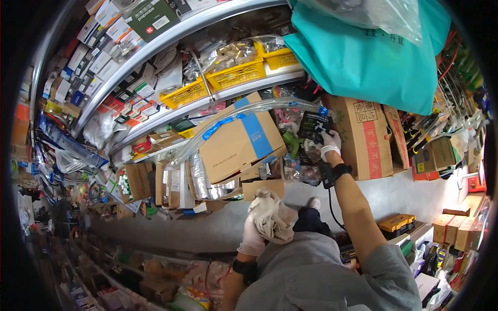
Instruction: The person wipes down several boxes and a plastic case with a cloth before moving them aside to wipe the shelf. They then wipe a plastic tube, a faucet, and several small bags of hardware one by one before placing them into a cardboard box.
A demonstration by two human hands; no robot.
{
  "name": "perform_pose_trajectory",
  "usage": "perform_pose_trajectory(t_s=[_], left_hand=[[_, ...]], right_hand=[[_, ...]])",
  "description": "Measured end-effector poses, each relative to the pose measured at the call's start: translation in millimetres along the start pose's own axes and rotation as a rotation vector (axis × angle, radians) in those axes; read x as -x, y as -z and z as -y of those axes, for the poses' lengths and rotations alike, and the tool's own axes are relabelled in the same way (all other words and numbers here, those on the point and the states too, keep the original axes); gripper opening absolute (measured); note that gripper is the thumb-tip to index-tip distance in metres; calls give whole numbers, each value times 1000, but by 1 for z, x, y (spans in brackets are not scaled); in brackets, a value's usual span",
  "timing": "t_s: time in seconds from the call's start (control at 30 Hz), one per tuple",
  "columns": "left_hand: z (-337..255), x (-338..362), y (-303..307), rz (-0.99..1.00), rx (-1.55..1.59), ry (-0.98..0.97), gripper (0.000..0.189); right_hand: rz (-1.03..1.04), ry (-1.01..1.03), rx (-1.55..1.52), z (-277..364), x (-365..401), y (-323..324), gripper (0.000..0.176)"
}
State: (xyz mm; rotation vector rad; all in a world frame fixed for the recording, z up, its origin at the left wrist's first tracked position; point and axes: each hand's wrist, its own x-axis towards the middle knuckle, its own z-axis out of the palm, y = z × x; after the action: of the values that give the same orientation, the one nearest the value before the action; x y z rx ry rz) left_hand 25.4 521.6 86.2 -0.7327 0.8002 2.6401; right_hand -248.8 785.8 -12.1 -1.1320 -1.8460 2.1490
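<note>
My left hand [252, 238], in a thin white glove, is closed around a bunched-up off-white cloth [271, 216] in front of my body. Further forward, my right hand [331, 143], also gloved in white, has its fingers bent at the lower edge of a black printed packet [313, 126]; it appears to pinch it, though the fingertips are partly hidden. The packet stands above a pile of bagged goods, beside a green item [293, 144]. To the right of my right hand is a tall cardboard box [360, 137] with red print.
A blue-taped carton [228, 147] lies tilted under a clear tube [259, 105]. Yellow baskets [236, 75] of fittings sit on the shelf behind. A teal bag [373, 62] hangs over the right side. Stocked shelves and boxes border the grey floor [181, 230].
</note>
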Motion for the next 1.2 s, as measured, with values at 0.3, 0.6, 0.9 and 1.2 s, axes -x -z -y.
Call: perform_pose_trajectory(t_s=[0.3,0.6,0.9,1.2], left_hand=[[-9,-10,14,28,200,-51,40],[-56,-21,-97,33,-317,-428,70],[-28,-27,-178,169,-1337,-1278,68],[-55,-47,-129,-386,-1084,-755,56]], right_hand=[[376,219,-90,31,71,20,8],[696,229,-347,91,170,55,5],[1044,61,-323,77,217,54,40],[1135,620,275,99,264,77,34]])
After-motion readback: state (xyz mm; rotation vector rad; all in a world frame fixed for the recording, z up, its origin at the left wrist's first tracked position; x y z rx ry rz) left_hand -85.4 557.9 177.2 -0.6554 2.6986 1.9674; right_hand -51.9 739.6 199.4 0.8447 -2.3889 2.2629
